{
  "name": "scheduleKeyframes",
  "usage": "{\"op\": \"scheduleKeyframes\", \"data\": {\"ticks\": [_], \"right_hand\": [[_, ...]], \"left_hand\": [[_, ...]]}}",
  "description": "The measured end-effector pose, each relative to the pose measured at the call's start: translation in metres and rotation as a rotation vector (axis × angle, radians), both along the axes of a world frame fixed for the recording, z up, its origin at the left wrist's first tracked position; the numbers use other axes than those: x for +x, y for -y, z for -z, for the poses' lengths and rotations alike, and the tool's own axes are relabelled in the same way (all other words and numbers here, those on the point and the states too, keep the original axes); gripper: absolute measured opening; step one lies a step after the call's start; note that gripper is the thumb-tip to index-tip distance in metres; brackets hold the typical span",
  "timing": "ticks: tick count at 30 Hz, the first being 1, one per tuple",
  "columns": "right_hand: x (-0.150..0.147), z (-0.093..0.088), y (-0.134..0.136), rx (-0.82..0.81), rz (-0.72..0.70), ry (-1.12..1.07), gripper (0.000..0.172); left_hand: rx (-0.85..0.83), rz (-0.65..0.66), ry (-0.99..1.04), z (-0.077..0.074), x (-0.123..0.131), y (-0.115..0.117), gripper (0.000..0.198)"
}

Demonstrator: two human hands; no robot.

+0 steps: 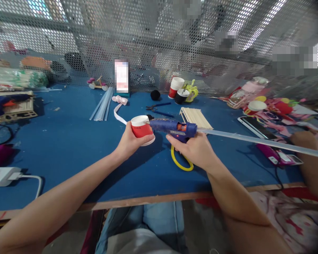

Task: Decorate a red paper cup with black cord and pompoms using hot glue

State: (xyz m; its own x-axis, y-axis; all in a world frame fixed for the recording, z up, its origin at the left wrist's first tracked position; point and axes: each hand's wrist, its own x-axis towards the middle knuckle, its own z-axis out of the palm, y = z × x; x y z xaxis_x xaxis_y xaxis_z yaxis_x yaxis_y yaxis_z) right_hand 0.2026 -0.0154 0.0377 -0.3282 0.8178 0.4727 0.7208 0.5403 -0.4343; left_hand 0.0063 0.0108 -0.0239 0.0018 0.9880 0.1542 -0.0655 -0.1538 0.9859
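My left hand [128, 143] is wrapped round a red and white paper cup [141, 129], tilted above the table. A white ribbon [118, 114] runs from near this cup to a pale bunched piece [120, 100]; whether it joins the cup I cannot tell. In my right hand [198, 150] is a blue glue gun [172, 126], its nozzle at the cup's upper side. Out of the gun's back sticks a long clear glue stick [243, 135]. Below its handle curves a yellow loop [181, 165], partly hidden by my hand.
Beyond lie glue sticks [102, 104], pliers [159, 107], a black pompom [155, 95], stacked paper cups [176, 86] and wooden sticks [196, 117]. A phone [121, 77] stands against the mesh screen. Another glue gun [7, 102] lies left; another person's arm [311, 165] is at right.
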Motion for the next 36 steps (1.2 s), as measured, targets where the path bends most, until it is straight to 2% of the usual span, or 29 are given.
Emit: {"op": "scheduleKeyframes", "data": {"ticks": [17,22,27,36], "right_hand": [[0.0031,-0.0069,0.0012,0.008,0.033,0.002,0.017],[0.0008,-0.0088,0.0036,-0.024,0.007,0.016,0.025],[0.0043,-0.0083,0.0003,0.022,0.044,0.008,0.021],[0.0043,-0.0097,0.0025,-0.005,0.034,-0.009,0.020]], "left_hand": [[-0.012,0.029,0.010,-0.0011,0.0003,-0.0008,0.070],[-0.014,0.051,0.018,0.0016,-0.0003,-0.0013,0.072],[-0.004,0.080,0.069,0.0021,-0.0010,-0.0007,0.068],[-0.007,0.086,0.065,0.0023,-0.0006,-0.0013,0.069]]}}
